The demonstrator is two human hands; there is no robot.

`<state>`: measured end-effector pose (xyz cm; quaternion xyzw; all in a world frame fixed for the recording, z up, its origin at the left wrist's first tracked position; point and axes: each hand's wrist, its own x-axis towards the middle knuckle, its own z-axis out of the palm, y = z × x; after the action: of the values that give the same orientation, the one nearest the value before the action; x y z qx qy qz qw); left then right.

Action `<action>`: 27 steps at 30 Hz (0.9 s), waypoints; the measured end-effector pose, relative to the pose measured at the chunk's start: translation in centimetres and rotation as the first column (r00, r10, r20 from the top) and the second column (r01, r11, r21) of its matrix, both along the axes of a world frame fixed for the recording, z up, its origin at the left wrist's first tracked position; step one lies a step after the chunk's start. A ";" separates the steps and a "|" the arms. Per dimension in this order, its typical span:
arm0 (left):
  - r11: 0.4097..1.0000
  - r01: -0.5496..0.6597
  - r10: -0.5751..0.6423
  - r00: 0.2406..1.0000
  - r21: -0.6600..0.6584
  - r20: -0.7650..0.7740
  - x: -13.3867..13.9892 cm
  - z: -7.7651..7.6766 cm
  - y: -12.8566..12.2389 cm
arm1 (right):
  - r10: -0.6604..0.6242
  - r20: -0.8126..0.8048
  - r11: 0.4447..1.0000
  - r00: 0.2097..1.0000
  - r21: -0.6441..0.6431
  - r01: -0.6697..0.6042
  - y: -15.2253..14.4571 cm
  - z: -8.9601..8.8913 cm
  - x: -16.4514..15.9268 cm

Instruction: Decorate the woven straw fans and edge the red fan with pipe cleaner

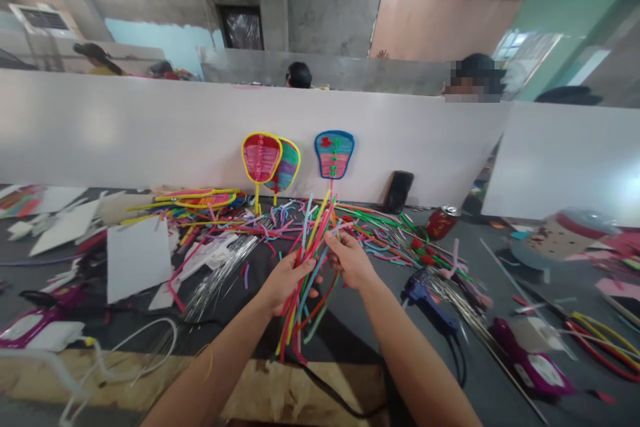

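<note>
Pipe cleaners (319, 235) in red, yellow, pink, blue and green form a loose bundle above the near middle of the table, slanting up and away, with a few strands splaying out low on the right. The left hand (287, 280) grasps the bundle around its middle, thumb across the near side. The right hand (350, 263) is just beside it, thumb and forefinger pinching what looks like a strand or two at the bundle's right edge; exactly which ones is too small to tell.

The step in hand appears to be sorting through the bundle and picking strands by colour. From here, the next move seems to call for a firm left grip while the right draws its strand clear, without dragging tangled neighbours along.

Beyond the hands, more stems lie scattered, with thin wires (220, 280) and a white card (139, 260) to the left. Against the white partition (200, 120) stand a blue-edged fan (335, 155) and, left of it, a yellow-edged fan (261, 159) overlapping another. To the right are a phone (399, 192) leaning on the partition, a red can (442, 223) and a blue glue gun (430, 300).
</note>
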<state>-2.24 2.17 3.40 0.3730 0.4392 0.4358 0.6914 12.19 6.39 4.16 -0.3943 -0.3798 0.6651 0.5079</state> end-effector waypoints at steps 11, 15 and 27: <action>0.982 0.176 -0.145 0.936 0.070 -0.321 1.7 -1.5 0.9 | 0.087 0.080 0.993 0.993 0.077 -0.093 0.8 -2.2 -0.8; 0.973 0.202 -0.160 0.939 0.109 -0.304 2.3 -2.1 1.6 | 0.065 -0.022 0.997 0.998 0.036 -0.064 1.6 -2.1 0.1; 0.861 0.418 0.034 0.521 0.289 -0.853 -1.1 -1.7 4.3 | -0.461 -0.401 0.861 0.791 0.014 0.509 3.2 2.6 8.8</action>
<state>-3.38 6.45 1.69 0.7346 0.5515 0.2134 0.3327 20.94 9.56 6.77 -0.3089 -0.1983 0.5519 0.7488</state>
